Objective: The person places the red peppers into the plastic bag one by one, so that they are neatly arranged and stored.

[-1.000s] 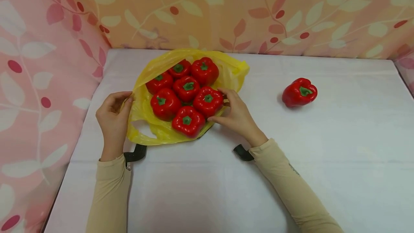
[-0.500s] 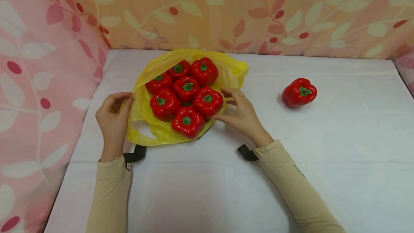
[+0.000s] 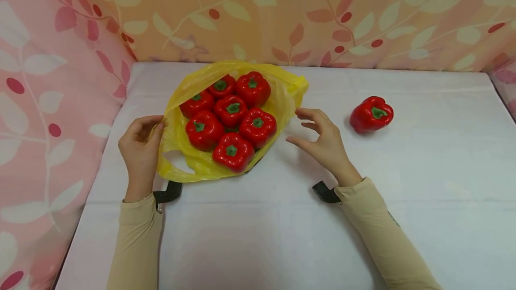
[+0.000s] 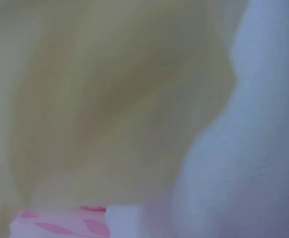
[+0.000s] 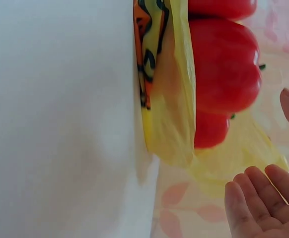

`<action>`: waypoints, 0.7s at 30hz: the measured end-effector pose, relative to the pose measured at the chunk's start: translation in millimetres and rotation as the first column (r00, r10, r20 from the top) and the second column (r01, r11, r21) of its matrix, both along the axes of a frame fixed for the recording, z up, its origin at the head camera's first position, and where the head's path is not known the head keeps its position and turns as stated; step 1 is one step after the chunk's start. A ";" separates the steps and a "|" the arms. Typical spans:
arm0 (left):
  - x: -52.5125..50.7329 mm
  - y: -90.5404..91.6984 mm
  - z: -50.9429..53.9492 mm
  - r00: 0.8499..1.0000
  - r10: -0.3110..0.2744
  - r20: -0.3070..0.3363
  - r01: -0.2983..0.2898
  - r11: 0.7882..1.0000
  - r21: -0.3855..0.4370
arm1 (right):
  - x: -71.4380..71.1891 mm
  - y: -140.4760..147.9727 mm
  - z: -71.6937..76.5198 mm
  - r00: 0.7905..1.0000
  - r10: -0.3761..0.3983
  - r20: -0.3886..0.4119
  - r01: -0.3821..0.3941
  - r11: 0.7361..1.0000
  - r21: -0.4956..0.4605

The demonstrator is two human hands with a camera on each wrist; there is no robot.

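Several red bell peppers (image 3: 231, 110) with green stems stand packed in a spread yellow plastic bag (image 3: 177, 135) at the back left of the table. My left hand (image 3: 141, 144) pinches the bag's left rim between thumb and fingers. To the right of the bag, my right hand (image 3: 326, 142) is held with thumb and fingers apart and nothing between them. Another red bell pepper (image 3: 368, 115) lies on its side to the right of that hand. In the right wrist view, the bag's side (image 5: 172, 119) shows dark and orange print. Blurred yellow plastic (image 4: 109, 99) fills most of the left wrist view.
A white cloth (image 3: 250, 227) covers the table. Patterned fabric (image 3: 282, 17) stands behind it, and pink leafy fabric (image 3: 52, 102) lines the left side. Black wrist mounts (image 3: 325, 192) stick out near both cuffs.
My right hand has drawn back to the right, away from the rightmost pepper in the bag. The left hand keeps its hold on the bag's rim. The peppers stay in place.
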State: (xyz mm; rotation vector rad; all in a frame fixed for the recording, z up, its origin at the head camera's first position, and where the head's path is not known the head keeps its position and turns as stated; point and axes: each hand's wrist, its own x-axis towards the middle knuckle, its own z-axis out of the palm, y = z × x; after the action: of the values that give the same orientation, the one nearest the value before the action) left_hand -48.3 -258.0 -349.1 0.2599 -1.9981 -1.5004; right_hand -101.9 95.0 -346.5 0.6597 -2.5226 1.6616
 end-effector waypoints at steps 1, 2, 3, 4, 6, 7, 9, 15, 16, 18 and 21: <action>0.1 0.2 0.0 1.000 0.000 0.000 0.000 1.000 0.002 | -0.1 2.9 0.5 1.000 -0.013 -0.004 0.013 1.000 -0.001; 0.2 0.4 -0.1 1.000 -0.001 -0.001 0.002 1.000 0.005 | -0.3 5.8 1.3 1.000 -0.026 -0.008 0.026 1.000 -0.003; 0.3 0.6 -0.1 1.000 -0.002 -0.001 0.002 1.000 0.006 | -0.5 8.8 2.2 0.999 -0.041 -0.010 0.041 0.999 -0.004; 0.3 0.7 -0.1 1.000 -0.002 0.000 0.002 1.000 0.006 | -0.8 12.0 2.8 0.998 -0.058 -0.010 0.058 0.998 -0.005; 0.3 0.9 0.0 1.000 -0.002 0.003 0.002 1.000 0.003 | -1.6 18.3 4.3 0.996 -0.091 -0.009 0.091 0.996 -0.002; 0.3 0.7 0.0 1.000 -0.002 0.002 0.002 1.000 0.004 | -1.9 21.0 5.7 0.994 -0.106 -0.006 0.106 0.994 -0.004; 0.4 0.2 0.0 1.000 0.000 0.006 0.000 1.000 0.003 | -3.1 26.4 8.0 0.990 -0.138 -0.004 0.138 0.990 -0.008; 0.3 -0.9 -0.8 1.000 -0.001 0.007 0.001 1.000 0.018 | -7.9 44.6 16.4 0.971 -0.236 -0.025 0.236 0.971 -0.027; 0.2 -1.0 -0.9 1.000 -0.002 0.005 0.001 1.000 0.016 | -8.6 48.0 18.1 0.966 -0.258 -0.024 0.257 0.966 -0.032; 0.0 -1.2 -1.0 1.000 -0.003 0.003 0.003 1.000 0.013 | -10.2 55.1 21.6 0.951 -0.309 -0.016 0.308 0.950 -0.042; -0.2 -1.3 -0.9 1.000 -0.002 0.004 0.002 1.000 0.011 | -13.2 66.3 25.2 0.923 -0.386 0.004 0.386 0.921 -0.057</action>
State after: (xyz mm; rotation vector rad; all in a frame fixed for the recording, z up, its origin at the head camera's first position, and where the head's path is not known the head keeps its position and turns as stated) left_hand -48.4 -259.3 -350.1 0.2653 -1.9947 -1.5135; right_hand -115.1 161.3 -321.4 0.1441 -2.3871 1.5725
